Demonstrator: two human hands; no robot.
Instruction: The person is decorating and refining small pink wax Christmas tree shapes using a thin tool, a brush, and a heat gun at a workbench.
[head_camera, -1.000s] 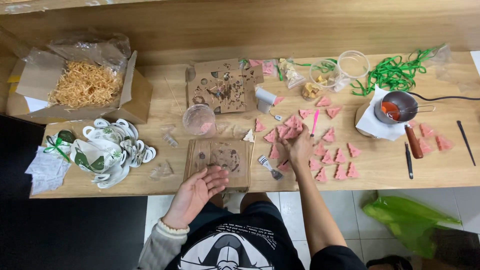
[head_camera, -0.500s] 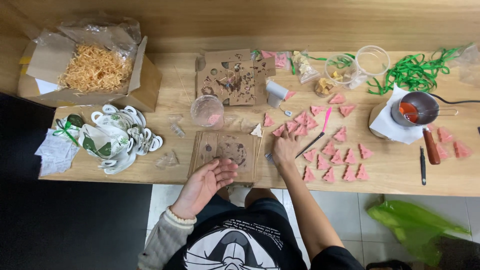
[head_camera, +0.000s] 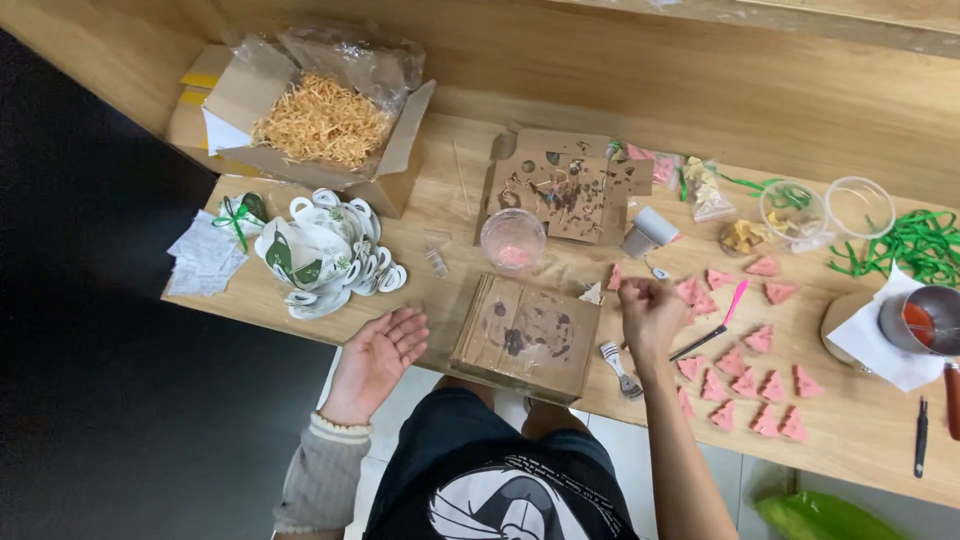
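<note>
My left hand (head_camera: 378, 358) lies palm up with its fingers spread at the table's front edge, left of a stack of stained cardboard sheets (head_camera: 528, 335), and holds nothing. My right hand (head_camera: 648, 312) hovers to the right of that stack with its fingers curled together; I see nothing between them. A small pale triangular piece (head_camera: 592, 292) lies just left of its fingertips. Several pink tree-shaped pieces (head_camera: 745, 382) are spread on the wood to its right. A pink-handled tool (head_camera: 716, 324) lies among them.
A clear cup with pink residue (head_camera: 512, 240) and a stained cardboard sheet (head_camera: 565, 185) sit behind the stack. A box of straw shreds (head_camera: 320, 120) and a pile of white-and-green paper pieces (head_camera: 322, 255) are on the left. On the right are a metal pot of red liquid (head_camera: 918, 320) and green ribbon (head_camera: 915, 245).
My left hand has slid left off the cardboard stack and turned palm up. My right hand has drawn back from the pink pieces and curled shut. The view has moved closer.
</note>
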